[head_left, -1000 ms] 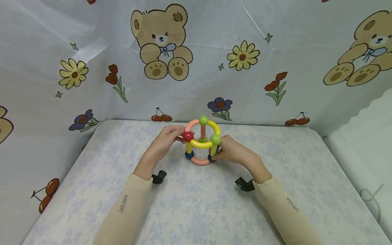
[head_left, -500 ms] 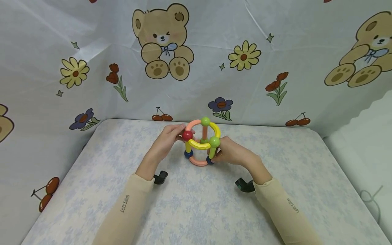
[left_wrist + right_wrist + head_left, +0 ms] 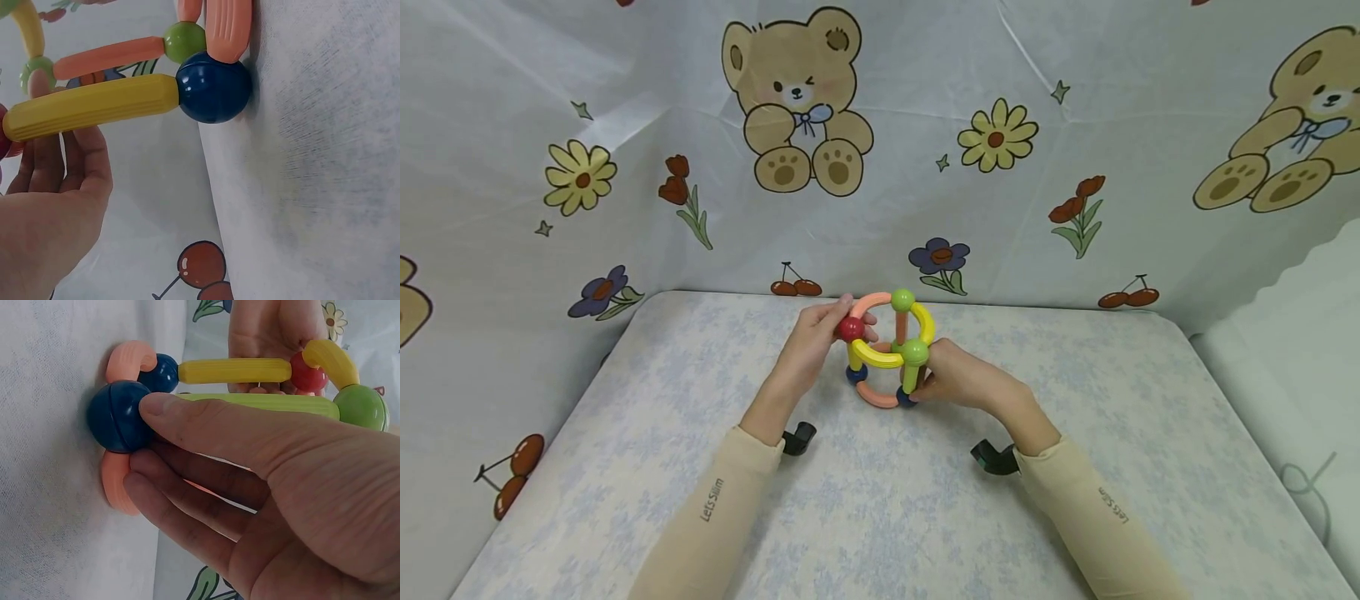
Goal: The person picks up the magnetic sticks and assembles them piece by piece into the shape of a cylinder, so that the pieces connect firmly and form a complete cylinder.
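Observation:
A frame of magnetic rods and balls [image 3: 880, 358] stands upright on the table, with curved yellow and salmon rods in its rings and straight uprights between them. My left hand [image 3: 805, 346] grips its upper left corner near the red ball [image 3: 852, 329]; in the left wrist view the fingers pass behind the yellow rod [image 3: 94, 106]. At the lower right front, my right hand [image 3: 966, 375] pinches it, thumb on the blue ball [image 3: 119, 415] where the light-green rod [image 3: 269, 403] meets it. My right hand partly hides that side of the frame.
A pale blue patterned cloth covers the table [image 3: 880, 517]. Behind it hangs a white curtain [image 3: 910, 167] printed with bears and flowers. Black wrist-camera pieces [image 3: 996, 458] jut from both sleeves. A thin cable [image 3: 1307, 483] lies at the right, beyond the table.
The frame has turned slightly, and its front corners have shifted left. My right hand moved a little left with it, and the left hand shifted slightly, its thumb now higher by the red ball.

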Available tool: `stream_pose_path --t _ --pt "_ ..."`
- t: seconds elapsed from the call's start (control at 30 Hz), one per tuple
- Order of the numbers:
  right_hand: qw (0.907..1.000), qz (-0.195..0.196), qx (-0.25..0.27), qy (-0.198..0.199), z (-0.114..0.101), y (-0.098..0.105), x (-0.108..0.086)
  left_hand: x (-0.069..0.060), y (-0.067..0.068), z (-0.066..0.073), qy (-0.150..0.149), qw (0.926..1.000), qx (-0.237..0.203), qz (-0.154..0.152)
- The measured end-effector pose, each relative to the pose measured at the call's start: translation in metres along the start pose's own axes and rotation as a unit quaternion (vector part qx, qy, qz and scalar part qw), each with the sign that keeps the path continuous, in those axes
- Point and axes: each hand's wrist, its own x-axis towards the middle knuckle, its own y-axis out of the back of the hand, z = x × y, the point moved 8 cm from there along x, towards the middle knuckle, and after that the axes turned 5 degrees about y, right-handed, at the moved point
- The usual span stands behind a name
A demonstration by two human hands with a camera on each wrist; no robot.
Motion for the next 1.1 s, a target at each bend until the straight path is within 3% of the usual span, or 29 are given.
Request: stream_pose_path --t 0.1,0.17,0.27,0.33,0.43,0.57,0.63,0.83,1.1 --pt "1.0000 -0.003 -0.004 -0.005 0.006 0.003 -0.001 0.001 0.001 -0.001 0.005 1.0000 -0.001 0.005" --pt "0.9995 0.019 -0.017 -0.018 0.014 0.010 -0.003 0.002 0.006 -0.004 0.023 0.9990 0.022 0.033" --pt "0.9940 0.098 -0.034 -0.035 0.028 0.023 -0.004 0.001 0.018 -0.009 0.059 0.9911 0.095 0.072" --pt "0.9871 0.154 -0.022 -0.039 0.038 0.027 -0.003 -0.001 0.026 -0.010 0.080 0.9828 0.148 0.076" --pt "0.9813 0.187 0.033 -0.030 0.053 0.020 0.003 -0.005 0.029 -0.011 0.104 0.9742 0.200 0.005" --pt "0.9799 0.175 0.095 -0.016 0.068 0.006 0.011 -0.013 0.016 -0.019 0.133 0.9536 0.241 -0.122" --pt "0.9788 0.178 0.101 -0.012 0.071 0.004 0.012 -0.014 0.010 -0.025 0.147 0.9424 0.265 -0.141" --pt "0.9788 0.191 0.072 -0.013 0.071 0.007 0.010 -0.007 0.007 -0.028 0.137 0.9203 0.363 -0.049" --pt "0.9772 0.200 0.071 0.001 0.068 0.010 0.009 0.002 0.006 -0.019 0.040 0.9104 0.410 0.042"
